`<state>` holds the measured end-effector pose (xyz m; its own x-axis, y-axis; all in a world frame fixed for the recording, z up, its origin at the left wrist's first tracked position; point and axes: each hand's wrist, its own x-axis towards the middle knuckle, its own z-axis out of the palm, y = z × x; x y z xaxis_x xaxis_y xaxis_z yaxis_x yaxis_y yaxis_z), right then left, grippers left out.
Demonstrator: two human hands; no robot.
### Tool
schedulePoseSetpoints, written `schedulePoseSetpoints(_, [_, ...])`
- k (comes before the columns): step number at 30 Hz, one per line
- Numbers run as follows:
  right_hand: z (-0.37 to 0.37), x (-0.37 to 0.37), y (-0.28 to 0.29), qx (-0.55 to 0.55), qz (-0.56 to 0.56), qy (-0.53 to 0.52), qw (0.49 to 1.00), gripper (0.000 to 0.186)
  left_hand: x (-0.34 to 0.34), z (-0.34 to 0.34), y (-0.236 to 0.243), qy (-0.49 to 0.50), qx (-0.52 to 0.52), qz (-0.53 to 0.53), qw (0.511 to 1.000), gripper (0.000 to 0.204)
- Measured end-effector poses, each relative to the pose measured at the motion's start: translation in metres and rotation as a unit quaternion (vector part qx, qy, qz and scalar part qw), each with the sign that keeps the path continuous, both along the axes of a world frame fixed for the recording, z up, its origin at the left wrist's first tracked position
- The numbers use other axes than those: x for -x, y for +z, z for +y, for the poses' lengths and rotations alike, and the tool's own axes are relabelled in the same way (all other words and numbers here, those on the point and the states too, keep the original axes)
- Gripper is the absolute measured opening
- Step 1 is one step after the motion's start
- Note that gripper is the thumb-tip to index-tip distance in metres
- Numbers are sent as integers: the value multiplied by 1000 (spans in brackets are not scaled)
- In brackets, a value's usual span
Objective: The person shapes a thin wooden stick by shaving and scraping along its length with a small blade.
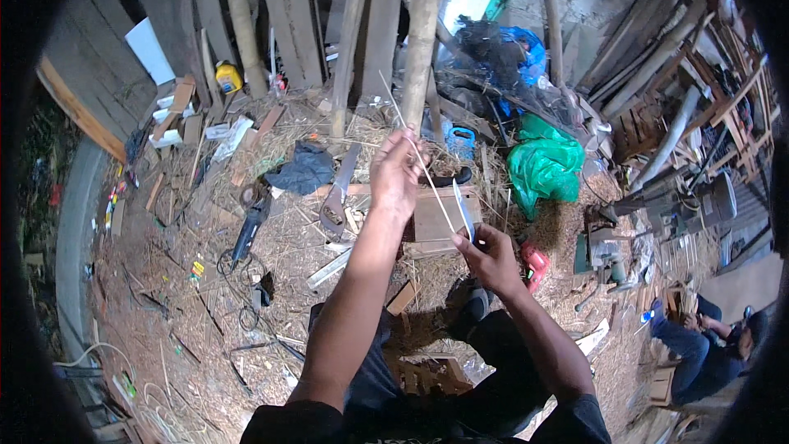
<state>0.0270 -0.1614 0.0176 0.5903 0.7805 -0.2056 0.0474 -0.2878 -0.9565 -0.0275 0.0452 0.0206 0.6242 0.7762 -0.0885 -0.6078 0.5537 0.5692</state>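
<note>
Left hand (398, 168) fingers pinch a thin wooden strip (438, 198), slanting upper left to lower right; right hand (491, 261) fingers grip a knife (463, 207), blade just beside the strip's lower end.

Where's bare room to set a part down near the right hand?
Mostly bare patches: shavings-strewn floor between the green bag and red tool, and part of the brown board below the knife. Farther left it's crowded: grinder, saw and dark sheet lie close together.
</note>
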Motion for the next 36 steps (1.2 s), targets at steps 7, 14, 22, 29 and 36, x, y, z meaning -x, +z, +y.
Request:
schedulePoseSetpoints(7, [-9,3,-1,-24,-46,100,994,23,40,51,-4,124,29,-16,992,17])
schedulePoseSetpoints(14, [-10,1,15,-13,-34,100,994,18,68,83,-8,262,110,35,958,22])
schedulePoseSetpoints(22, [-9,-7,22,-2,-31,95,995,20,41,45,1,219,-130,206,945,31])
schedulePoseSetpoints(29, [-19,-40,-4,10,-73,106,992,21,39,38,6,117,-73,185,973,33])
schedulePoseSetpoints(36, [-26,-63,28,119,-288,98,945,22,34,19,32,407,-534,356,651,35])
